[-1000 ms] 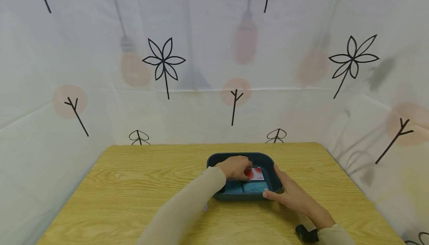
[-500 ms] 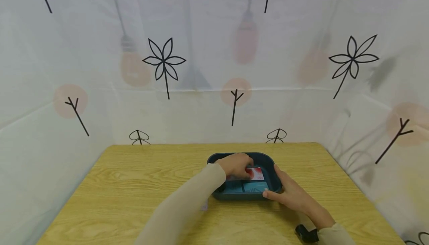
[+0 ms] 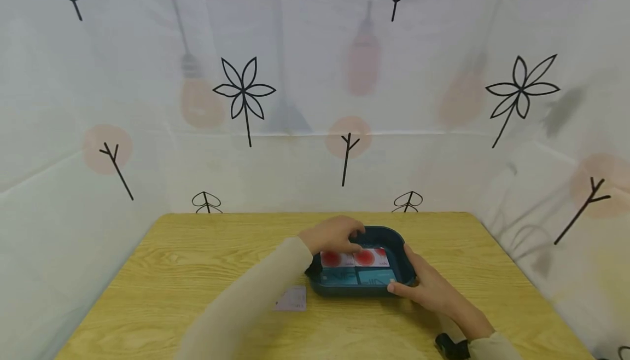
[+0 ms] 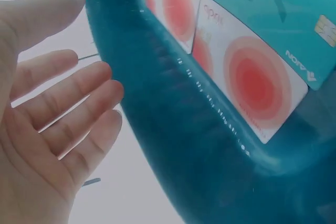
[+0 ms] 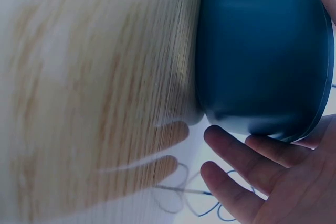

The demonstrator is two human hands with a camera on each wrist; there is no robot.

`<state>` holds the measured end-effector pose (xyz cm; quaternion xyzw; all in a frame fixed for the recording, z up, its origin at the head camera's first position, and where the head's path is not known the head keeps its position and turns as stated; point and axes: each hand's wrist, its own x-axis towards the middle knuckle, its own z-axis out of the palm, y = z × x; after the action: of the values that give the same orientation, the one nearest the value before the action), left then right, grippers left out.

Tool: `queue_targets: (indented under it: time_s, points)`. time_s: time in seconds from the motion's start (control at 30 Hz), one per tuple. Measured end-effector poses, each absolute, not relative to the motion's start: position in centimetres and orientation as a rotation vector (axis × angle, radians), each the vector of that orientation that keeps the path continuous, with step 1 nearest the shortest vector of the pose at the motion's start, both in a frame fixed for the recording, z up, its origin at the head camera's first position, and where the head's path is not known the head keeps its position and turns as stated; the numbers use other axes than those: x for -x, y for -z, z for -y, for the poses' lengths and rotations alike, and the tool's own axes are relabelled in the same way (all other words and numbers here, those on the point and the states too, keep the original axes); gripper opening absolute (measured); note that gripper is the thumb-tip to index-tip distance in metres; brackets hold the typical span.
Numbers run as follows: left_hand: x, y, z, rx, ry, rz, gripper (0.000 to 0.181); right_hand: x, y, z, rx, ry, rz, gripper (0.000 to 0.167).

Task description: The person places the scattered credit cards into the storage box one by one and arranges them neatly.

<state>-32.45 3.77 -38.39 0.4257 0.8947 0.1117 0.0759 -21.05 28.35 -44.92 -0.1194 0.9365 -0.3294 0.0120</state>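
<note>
A dark teal plastic tray (image 3: 354, 291) with rounded corners sits on the table. Inside lie two white bank cards with red circles, a left one (image 3: 337, 260) and a right one (image 3: 371, 257), along the back. Nearer the front are two teal bank cards, a left one (image 3: 339, 277) and a right one (image 3: 376, 277). My left hand (image 3: 332, 234) hovers over the tray's back left part, its fingers apart and holding nothing in the left wrist view. At the tray's right end my right hand (image 3: 428, 283) holds it, thumb on the front rim, fingers along the side.
A pale card (image 3: 291, 298) lies on the wooden table (image 3: 206, 261) left of the tray, partly hidden by my left sleeve (image 3: 246, 300). A patterned white curtain (image 3: 305, 168) hangs behind and on both sides. A black device (image 3: 450, 346) is at my right wrist.
My left hand has let go of the left red-and-white card and moved up and left, uncovering it. More of the pale card on the table shows. The right hand stays put.
</note>
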Motion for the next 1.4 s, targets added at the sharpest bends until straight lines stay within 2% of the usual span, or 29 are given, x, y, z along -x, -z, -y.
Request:
queue_targets:
  time_s: [0.4,0.93,1.4]
  points:
    - [29.8,37.8,1.1,-1.321,-0.356,-2.757,0.047,21.2,45.1,-28.3,0.366,1.0,-2.931,0.102]
    - [27.2,39.8,5.6,-1.422,-0.41,-2.922,0.04,21.1,45.0,-28.4,0.331,0.985,-2.918,0.102]
    - [26.1,42.0,9.2,-1.35,-0.599,-2.97,0.042,21.2,44.9,-28.3,0.331,0.997,-2.918,0.103]
